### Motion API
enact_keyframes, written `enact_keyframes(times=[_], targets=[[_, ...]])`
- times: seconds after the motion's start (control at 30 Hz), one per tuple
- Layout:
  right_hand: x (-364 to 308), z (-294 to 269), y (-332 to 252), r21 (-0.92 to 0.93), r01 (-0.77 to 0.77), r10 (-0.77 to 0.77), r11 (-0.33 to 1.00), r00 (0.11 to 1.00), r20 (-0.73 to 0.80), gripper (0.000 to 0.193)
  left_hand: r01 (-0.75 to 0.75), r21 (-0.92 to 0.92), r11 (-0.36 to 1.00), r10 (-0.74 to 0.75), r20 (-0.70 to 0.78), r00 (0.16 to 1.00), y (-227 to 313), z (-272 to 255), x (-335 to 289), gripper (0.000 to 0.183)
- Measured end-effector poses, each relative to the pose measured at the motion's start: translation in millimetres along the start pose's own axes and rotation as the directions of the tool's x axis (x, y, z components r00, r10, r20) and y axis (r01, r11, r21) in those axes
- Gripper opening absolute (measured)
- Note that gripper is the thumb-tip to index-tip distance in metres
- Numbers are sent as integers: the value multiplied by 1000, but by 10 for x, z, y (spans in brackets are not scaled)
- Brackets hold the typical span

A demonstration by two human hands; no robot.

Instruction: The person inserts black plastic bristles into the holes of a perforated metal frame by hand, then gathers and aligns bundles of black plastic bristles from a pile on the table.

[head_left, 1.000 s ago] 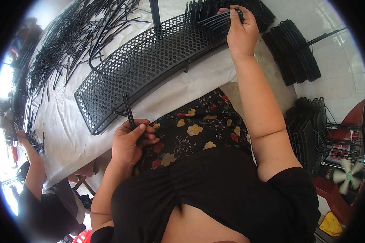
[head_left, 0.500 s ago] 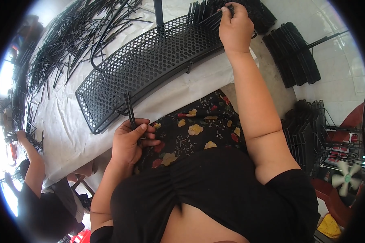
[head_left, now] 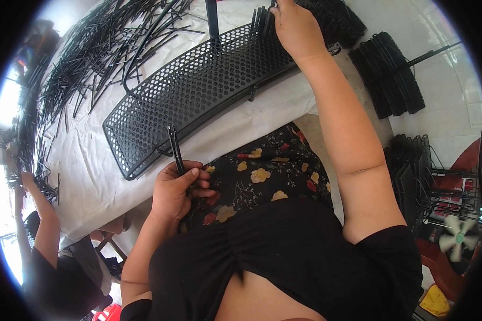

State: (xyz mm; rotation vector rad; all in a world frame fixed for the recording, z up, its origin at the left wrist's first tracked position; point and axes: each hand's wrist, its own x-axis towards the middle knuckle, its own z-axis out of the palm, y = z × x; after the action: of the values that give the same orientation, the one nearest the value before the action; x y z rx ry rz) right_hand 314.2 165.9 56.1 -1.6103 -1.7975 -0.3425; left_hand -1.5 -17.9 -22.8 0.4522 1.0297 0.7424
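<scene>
left hand (head_left: 178, 188) grips a black strip (head_left: 174, 148) upright at the mesh panel (head_left: 198, 93); right hand (head_left: 294, 28) pinches upright strips (head_left: 261, 20) at its far end.

right hand (head_left: 294, 27) reached farther up the mesh panel (head_left: 198, 91)

Materials and finish: black plastic parts on white cloth.

Your left hand (head_left: 177, 192) grips a thin black strip (head_left: 174, 150), smooth, looks like plastic with a slight sheen. Your right hand (head_left: 294, 27) rests on the perforated panel (head_left: 198, 91), black, matt, honeycomb-holed, seemingly moulded plastic. The table cover (head_left: 91, 176) is white cloth, creased and dull. The loose black rods (head_left: 96, 53) look smooth and semi-glossy.
</scene>
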Motion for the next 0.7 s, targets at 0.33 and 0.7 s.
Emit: enact_keyframes(times=[0.33, 0.7], targets=[[-61, -24, -6, -37, 3, -5, 999, 999, -44, 10, -11, -17, 1000, 10, -51, 999, -16, 27, -8, 15], [9, -208, 194, -206, 153, -129, 966, 983, 127, 14, -2, 9, 1000, 1, 27, 1000, -8, -11, 7, 13]])
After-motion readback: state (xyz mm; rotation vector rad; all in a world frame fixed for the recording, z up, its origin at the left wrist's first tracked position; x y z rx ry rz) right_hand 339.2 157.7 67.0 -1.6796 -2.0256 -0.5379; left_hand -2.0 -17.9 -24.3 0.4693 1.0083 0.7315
